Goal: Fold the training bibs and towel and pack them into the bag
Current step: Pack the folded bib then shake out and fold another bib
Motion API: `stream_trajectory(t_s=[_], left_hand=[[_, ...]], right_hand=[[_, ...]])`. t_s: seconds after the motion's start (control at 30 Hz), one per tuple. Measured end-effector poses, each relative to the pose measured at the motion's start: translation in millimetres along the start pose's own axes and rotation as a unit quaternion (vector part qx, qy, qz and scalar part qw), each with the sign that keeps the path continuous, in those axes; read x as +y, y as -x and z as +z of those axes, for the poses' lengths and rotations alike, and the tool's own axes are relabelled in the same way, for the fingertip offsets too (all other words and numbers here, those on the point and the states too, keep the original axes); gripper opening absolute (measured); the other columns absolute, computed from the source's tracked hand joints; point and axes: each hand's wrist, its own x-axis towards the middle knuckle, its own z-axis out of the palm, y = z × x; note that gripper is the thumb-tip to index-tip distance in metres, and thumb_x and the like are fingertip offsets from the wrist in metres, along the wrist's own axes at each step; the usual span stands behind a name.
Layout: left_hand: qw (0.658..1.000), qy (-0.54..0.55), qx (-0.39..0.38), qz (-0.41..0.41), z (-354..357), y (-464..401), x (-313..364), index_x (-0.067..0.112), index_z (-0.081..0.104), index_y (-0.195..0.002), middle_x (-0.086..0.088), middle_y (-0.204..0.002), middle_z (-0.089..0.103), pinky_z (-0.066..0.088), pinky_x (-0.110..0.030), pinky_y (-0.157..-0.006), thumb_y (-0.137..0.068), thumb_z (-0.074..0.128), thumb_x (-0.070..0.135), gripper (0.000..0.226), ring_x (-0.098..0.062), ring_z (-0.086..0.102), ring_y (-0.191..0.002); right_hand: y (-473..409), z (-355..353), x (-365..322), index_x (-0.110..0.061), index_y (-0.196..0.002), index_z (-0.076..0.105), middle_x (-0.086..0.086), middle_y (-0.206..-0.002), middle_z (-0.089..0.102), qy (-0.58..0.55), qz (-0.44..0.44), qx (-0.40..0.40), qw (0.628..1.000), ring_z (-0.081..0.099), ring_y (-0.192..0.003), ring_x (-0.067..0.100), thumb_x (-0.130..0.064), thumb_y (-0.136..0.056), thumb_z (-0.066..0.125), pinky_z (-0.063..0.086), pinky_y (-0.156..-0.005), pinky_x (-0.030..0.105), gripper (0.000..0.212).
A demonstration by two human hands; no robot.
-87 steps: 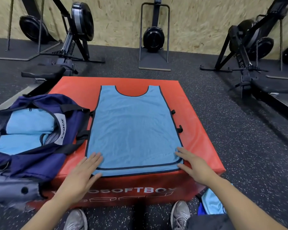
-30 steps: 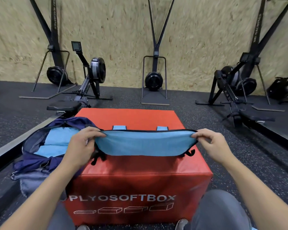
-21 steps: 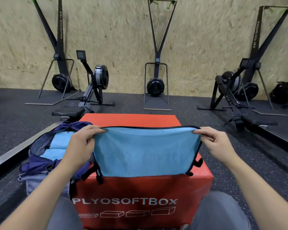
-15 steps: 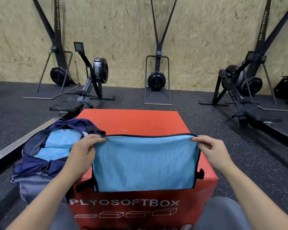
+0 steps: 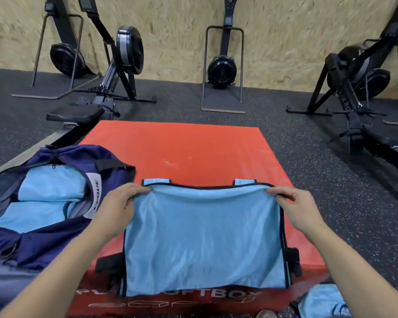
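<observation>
A person's left hand (image 5: 115, 208) and right hand (image 5: 295, 208) each pinch an upper corner of a light-blue training bib (image 5: 202, 242), thumbs over its dark-piped hem, drawing that edge taut above a red soft plyo box (image 5: 193, 152). Seconds earlier the bib lay spread flat on the box under two open palms; since then it has been lifted by its lower hem and doubled over, so that the two shoulder straps now peek out just behind the held edge and the lower half drapes over the box's front face, covering part of the printed lettering. That suggests the first fold is all but made, with further folds and the move to the bag left to do. The fabric reads as thin, slightly glossy mesh, limp and faintly rippled, with black side tabs jutting at both flanks. To the left, touching the box, a navy sports bag (image 5: 44, 244) sits unzipped, its soft walls slumped around pale-blue folded items (image 5: 48, 187). More blue fabric (image 5: 324, 304) lies on the speckled rubber floor (image 5: 331, 191) at lower right.
</observation>
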Motion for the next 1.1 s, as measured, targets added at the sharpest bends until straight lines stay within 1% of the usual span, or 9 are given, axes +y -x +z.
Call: stream_trajectory(t_s=[0.13, 0.27, 0.33, 0.5, 0.57, 0.67, 0.8, 0.93, 1.1], left_hand=[[0.999, -0.022, -0.016, -0.016, 15.0, -49.8, -22.7, 0.016, 0.073, -0.116, 0.008, -0.114, 0.068, 0.036, -0.004, -0.092, -0.083, 0.044, -0.018, 0.056, -0.009, 0.059, -0.108], [0.997, -0.034, -0.050, -0.039, 41.6, -72.5, -48.5, 0.018, 0.074, -0.115, 0.008, -0.112, 0.069, 0.043, -0.023, -0.092, -0.085, 0.047, -0.017, 0.053, -0.015, 0.061, -0.108], [0.996, -0.039, -0.068, -0.040, 53.2, -76.3, -60.1, 0.019, 0.074, -0.116, 0.007, -0.114, 0.069, 0.047, -0.030, -0.094, -0.084, 0.045, -0.017, 0.056, -0.017, 0.061, -0.110], [0.992, -0.068, -0.094, -0.046, 73.3, -80.6, -76.1, 0.017, 0.073, -0.120, 0.004, -0.120, 0.068, 0.042, -0.029, -0.095, -0.080, 0.044, -0.019, 0.061, -0.020, 0.056, -0.113], [0.988, -0.120, -0.088, -0.039, 76.5, -81.7, -75.6, 0.016, 0.072, -0.121, -0.001, -0.124, 0.067, 0.046, -0.037, -0.092, -0.079, 0.049, -0.017, 0.058, -0.026, 0.055, -0.110], [0.970, -0.239, -0.048, 0.000, 85.9, -74.7, -55.5, 0.010, 0.070, -0.122, -0.015, -0.135, 0.058, 0.049, -0.050, -0.095, -0.079, 0.063, -0.006, 0.046, -0.038, 0.054, -0.119], [0.972, -0.212, -0.088, 0.049, 121.1, -42.4, -6.3, 0.005, 0.057, -0.137, -0.014, -0.148, 0.050, 0.034, -0.049, -0.115, -0.100, 0.031, 0.032, 0.052, -0.032, 0.043, -0.140], [0.967, -0.230, -0.109, -0.019, 135.9, -20.3, 0.0, 0.004, 0.038, -0.151, -0.012, -0.161, 0.031, 0.007, -0.042, -0.122, -0.101, 0.020, 0.045, 0.068, -0.029, 0.024, -0.151], [0.965, -0.219, -0.132, -0.064, 137.3, -20.9, -5.2, 0.016, 0.008, -0.160, 0.001, -0.168, -0.001, -0.011, -0.038, -0.123, -0.091, -0.003, 0.057, 0.082, -0.015, -0.008, -0.154]], right_hand=[[-48.1, 19.3, 7.8, -0.028, -0.100, 0.079, -0.016, -0.105, 0.072, 0.038, 0.027, -0.006, 0.999, 0.067, -0.097, 0.008, 0.001, -0.093, 0.057, 0.052, -0.089, 0.024, 0.037], [-79.4, 45.0, 26.5, -0.024, -0.103, 0.078, -0.011, -0.105, 0.071, 0.081, 0.044, -0.029, 0.995, 0.062, -0.091, -0.003, 0.003, -0.095, 0.054, 0.046, -0.077, 0.007, 0.037], [-90.2, 56.8, 42.0, -0.024, -0.103, 0.078, -0.008, -0.106, 0.072, 0.100, 0.052, -0.033, 0.993, 0.067, -0.090, 0.010, 0.003, -0.096, 0.053, 0.052, -0.078, 0.023, 0.038], [-100.1, 76.1, 63.8, -0.022, -0.101, 0.078, 0.001, -0.095, 0.075, 0.126, 0.070, -0.031, 0.989, 0.051, -0.047, 0.007, 0.008, -0.093, 0.048, 0.033, -0.042, 0.012, 0.043], [-97.7, 80.5, 61.5, -0.020, -0.107, 0.076, 0.000, -0.104, 0.073, 0.163, 0.046, 0.003, 0.986, 0.061, -0.068, 0.004, 0.008, -0.090, 0.050, 0.040, -0.063, 0.007, 0.042], [-85.9, 95.4, 53.6, -0.019, -0.121, 0.070, 0.005, -0.128, 0.064, 0.264, -0.062, 0.064, 0.960, 0.056, -0.119, 0.028, -0.006, -0.091, 0.061, 0.038, -0.102, 0.030, 0.034], [-48.8, 145.0, 18.6, -0.029, -0.144, 0.053, 0.002, -0.160, 0.035, 0.290, -0.168, -0.106, 0.936, 0.032, -0.146, 0.020, -0.049, -0.098, 0.037, 0.020, -0.122, 0.043, 0.052], [-27.2, 171.2, 19.1, -0.039, -0.159, 0.010, -0.010, -0.166, -0.009, 0.391, -0.135, -0.191, 0.890, -0.014, -0.153, 0.013, -0.065, -0.095, 0.006, -0.009, -0.123, 0.048, 0.070], [-29.0, 172.1, 29.7, -0.041, -0.158, 0.001, -0.014, -0.165, -0.015, 0.388, -0.116, -0.210, 0.890, -0.020, -0.151, 0.010, -0.067, -0.095, 0.006, -0.010, -0.123, 0.047, 0.068]])
